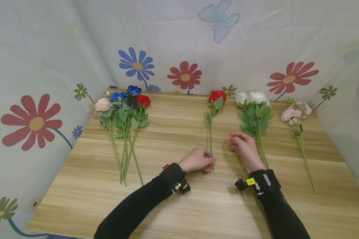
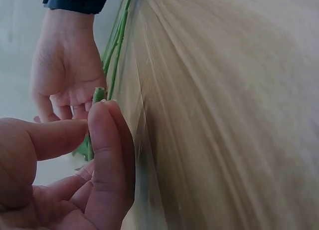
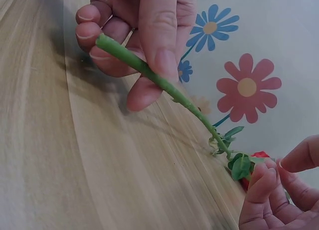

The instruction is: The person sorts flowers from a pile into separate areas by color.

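Note:
A single red rose [image 1: 217, 96] lies on the table with its head toward the back wall. My left hand [image 1: 197, 159] pinches its green stem [image 3: 149, 73] between thumb and fingers, close to the cut lower end. In the left wrist view, the stem's tip [image 2: 99, 94] pokes out above the fingertips. To the right of that stem, my right hand [image 1: 244, 149] hovers with loosely bent fingers and holds nothing. Its wrist overlaps the stems of the white roses [image 1: 258, 98] in the head view.
At the left lies a bunch with blue roses [image 1: 118, 96], another red rose [image 1: 143, 100] and a pale pink flower [image 1: 103, 105]. Light pink flowers [image 1: 291, 115] lie at the right. A printed curtain [image 1: 167, 30] stands behind the wooden table [image 1: 179, 122].

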Available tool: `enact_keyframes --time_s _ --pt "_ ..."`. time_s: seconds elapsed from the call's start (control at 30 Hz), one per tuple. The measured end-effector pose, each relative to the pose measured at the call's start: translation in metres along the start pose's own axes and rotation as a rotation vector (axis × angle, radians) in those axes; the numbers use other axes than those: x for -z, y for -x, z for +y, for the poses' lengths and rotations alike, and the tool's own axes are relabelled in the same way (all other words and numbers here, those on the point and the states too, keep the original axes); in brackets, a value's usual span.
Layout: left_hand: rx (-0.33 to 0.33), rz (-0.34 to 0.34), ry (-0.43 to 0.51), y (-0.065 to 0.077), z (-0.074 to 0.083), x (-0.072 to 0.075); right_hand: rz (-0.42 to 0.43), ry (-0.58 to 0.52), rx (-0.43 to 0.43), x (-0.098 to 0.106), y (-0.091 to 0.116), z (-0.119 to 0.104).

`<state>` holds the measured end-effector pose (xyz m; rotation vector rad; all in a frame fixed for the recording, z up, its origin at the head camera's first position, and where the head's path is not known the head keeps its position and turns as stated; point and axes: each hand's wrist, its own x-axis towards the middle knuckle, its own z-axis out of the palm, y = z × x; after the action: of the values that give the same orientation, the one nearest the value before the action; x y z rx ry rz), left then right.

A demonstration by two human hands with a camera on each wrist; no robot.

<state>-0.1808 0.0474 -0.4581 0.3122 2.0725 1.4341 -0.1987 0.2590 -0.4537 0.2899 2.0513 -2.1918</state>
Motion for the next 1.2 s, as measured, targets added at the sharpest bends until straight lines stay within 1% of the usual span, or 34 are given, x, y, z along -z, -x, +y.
enact_keyframes --time_s 0.1,0.17,0.23,0.37,0.47,0.57,0.63,0.67,0.77,0.9,1.1,1.2 --pt "-0.007 0.033 -0.044 0.004 0.001 0.002 -0.006 0.012 0.000 0.000 0.001 -0.001" --pt "-0.013 0.056 -0.056 0.006 0.000 0.005 -0.009 0.025 0.001 -0.001 0.002 -0.002" --pt "-0.019 0.071 -0.062 0.010 -0.001 0.009 -0.009 0.049 0.001 -0.003 0.002 -0.001" --pt "-0.055 0.096 -0.113 0.015 -0.007 0.018 0.000 0.111 0.000 -0.008 0.001 0.003" --pt "-0.099 0.146 -0.231 0.019 -0.010 0.025 0.003 0.164 0.010 -0.013 0.000 0.004" --pt "-0.132 0.199 -0.347 0.023 -0.011 0.032 -0.013 0.212 0.027 -0.020 0.000 0.004" --pt "-0.147 0.231 -0.402 0.026 -0.012 0.037 -0.032 0.239 0.037 -0.024 -0.001 0.004" --pt "-0.151 0.244 -0.416 0.028 -0.012 0.039 -0.046 0.252 0.044 -0.027 0.000 0.004" --pt "-0.153 0.283 -0.446 0.034 -0.013 0.046 -0.072 0.268 0.051 -0.035 0.001 0.003" --pt "-0.140 0.335 -0.483 0.042 -0.013 0.056 -0.103 0.265 0.054 -0.046 0.004 0.001" --pt "-0.105 0.388 -0.545 0.059 -0.017 0.074 -0.160 0.265 0.040 -0.063 0.010 -0.004" --pt "-0.096 0.413 -0.579 0.068 -0.021 0.084 -0.191 0.248 0.036 -0.074 0.011 -0.007"
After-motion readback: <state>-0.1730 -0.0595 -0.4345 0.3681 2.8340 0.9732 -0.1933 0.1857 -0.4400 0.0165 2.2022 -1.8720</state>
